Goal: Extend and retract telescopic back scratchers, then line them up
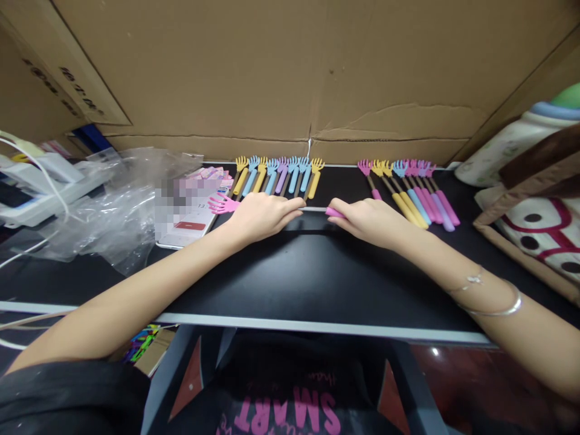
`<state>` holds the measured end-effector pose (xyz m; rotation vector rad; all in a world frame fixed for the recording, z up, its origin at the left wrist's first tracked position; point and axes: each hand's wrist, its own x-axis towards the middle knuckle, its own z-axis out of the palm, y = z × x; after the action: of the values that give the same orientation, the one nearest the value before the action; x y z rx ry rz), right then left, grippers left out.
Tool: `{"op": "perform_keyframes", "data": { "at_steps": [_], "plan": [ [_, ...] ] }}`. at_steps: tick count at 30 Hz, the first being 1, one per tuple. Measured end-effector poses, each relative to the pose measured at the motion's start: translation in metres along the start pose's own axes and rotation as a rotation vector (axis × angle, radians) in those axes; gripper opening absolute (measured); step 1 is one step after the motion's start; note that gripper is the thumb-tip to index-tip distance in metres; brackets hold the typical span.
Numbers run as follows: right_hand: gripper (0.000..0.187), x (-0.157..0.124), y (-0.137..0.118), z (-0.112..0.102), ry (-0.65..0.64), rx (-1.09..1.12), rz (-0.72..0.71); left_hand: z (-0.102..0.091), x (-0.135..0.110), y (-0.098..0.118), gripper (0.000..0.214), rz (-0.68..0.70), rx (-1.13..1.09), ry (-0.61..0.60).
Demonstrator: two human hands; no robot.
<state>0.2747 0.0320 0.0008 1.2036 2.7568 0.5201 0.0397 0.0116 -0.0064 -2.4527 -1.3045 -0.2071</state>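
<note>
Both my hands hold one pink telescopic back scratcher (223, 204) stretched sideways over the black table (290, 278). My left hand (261, 215) is closed on it just behind its pink claw head. My right hand (369, 220) is closed on its pink handle end, and a thin metal rod (315, 209) shows between the two hands. Behind my left hand lies a row of several yellow, blue and purple back scratchers (277, 175). A second row of pink, yellow and blue back scratchers (414, 188) lies beside my right hand.
Crumpled clear plastic bags (120, 193) and a white device with cables (40, 181) lie at the left. Cardboard walls (290, 72) close the back. A patterned bag (539, 223) and a bottle (512, 145) stand at the right. The table's metal front edge (290, 325) runs near me.
</note>
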Motion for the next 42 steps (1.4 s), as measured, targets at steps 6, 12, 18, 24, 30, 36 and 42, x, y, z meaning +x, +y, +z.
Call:
{"op": "perform_keyframes", "data": {
  "at_steps": [6, 12, 18, 24, 30, 36, 42],
  "plan": [
    [0.040, -0.0005, 0.0019, 0.0029, 0.067, -0.074, -0.036, 0.0010, -0.0001, -0.0011, 0.036, 0.036, 0.013, 0.009],
    [0.040, -0.0016, 0.0046, 0.0026, 0.109, -0.047, -0.065, 0.0016, -0.0005, -0.0038, 0.036, 0.065, 0.026, 0.017],
    [0.040, -0.0028, 0.0087, 0.0021, 0.144, 0.021, -0.107, 0.0029, -0.0011, -0.0072, 0.037, 0.089, 0.023, 0.026],
    [0.042, -0.0028, 0.0090, 0.0001, 0.171, 0.007, -0.151, 0.0051, -0.0018, -0.0100, 0.038, 0.114, -0.002, 0.058],
    [0.043, -0.0030, 0.0070, 0.0001, 0.192, 0.024, -0.086, 0.0046, -0.0022, -0.0084, 0.040, 0.087, 0.024, 0.078],
    [0.041, -0.0032, 0.0028, 0.0020, 0.160, 0.113, 0.004, 0.0055, -0.0023, -0.0068, 0.039, 0.056, 0.019, 0.109],
    [0.032, -0.0015, 0.0027, 0.0021, 0.074, 0.406, 0.016, 0.0069, -0.0025, -0.0078, 0.038, 0.047, -0.004, 0.145]
  ]
}}
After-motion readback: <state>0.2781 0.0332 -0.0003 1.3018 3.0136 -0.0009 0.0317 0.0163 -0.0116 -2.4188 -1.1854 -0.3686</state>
